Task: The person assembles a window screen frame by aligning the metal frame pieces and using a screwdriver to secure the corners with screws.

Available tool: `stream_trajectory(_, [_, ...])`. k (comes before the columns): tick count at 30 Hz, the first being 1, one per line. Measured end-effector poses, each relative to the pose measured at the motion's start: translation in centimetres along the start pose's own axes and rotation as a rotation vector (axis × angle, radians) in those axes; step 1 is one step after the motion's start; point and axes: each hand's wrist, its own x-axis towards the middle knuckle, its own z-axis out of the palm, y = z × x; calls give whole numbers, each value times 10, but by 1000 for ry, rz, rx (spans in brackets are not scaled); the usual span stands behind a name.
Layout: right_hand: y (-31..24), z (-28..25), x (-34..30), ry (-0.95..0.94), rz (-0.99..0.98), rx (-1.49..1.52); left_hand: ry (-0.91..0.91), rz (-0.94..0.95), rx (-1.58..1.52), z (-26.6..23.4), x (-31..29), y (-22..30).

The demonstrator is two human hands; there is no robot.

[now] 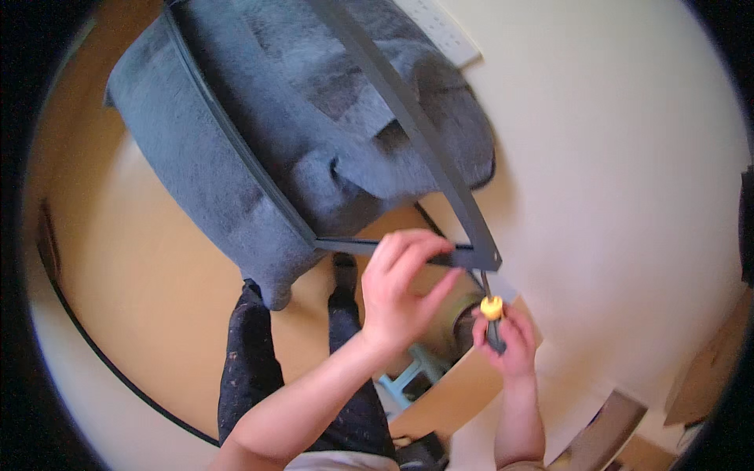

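A dark grey flat-bar frame [420, 125] slants across a grey fabric-covered cushion or seat [192, 149], its corner pointing toward me. My left hand [400, 286] reaches around the short bar of that frame, fingers over it and thumb below, close to the corner. In my right hand [510, 337] is a screwdriver [492, 310] with a yellow and black handle. Its shaft points up to the underside of the frame's corner, where a small hole shows. Whether the tip sits in a screw is too small to tell.
Below the frame stand a light wooden panel [448, 396] and a light blue plastic stool [412, 377]. A pale wall [613, 157] rises on the right, with a white perforated panel [444, 31] at the top. My dark-trousered legs [255, 345] are on the tan floor [157, 259].
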Motion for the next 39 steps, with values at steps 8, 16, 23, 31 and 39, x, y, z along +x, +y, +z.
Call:
stream_trajectory(8, [-11,11,5,134,-184,-539,71,-107,-104,-3,4,-7])
stream_trajectory(16, [-10,3,-58,401,-505,-1138,58,-135,-252,-3,-19,31])
stream_trajectory(23, [-8,8,-78,542,-436,-906,-7,-70,-288,-13,-18,36])
stream_trajectory(31, [-38,24,-53,295,69,142,-478,-41,-292,-35,36,29])
stream_trajectory(39, [-25,26,-18,277,-721,-879,-932,-303,-474,-29,66,23])
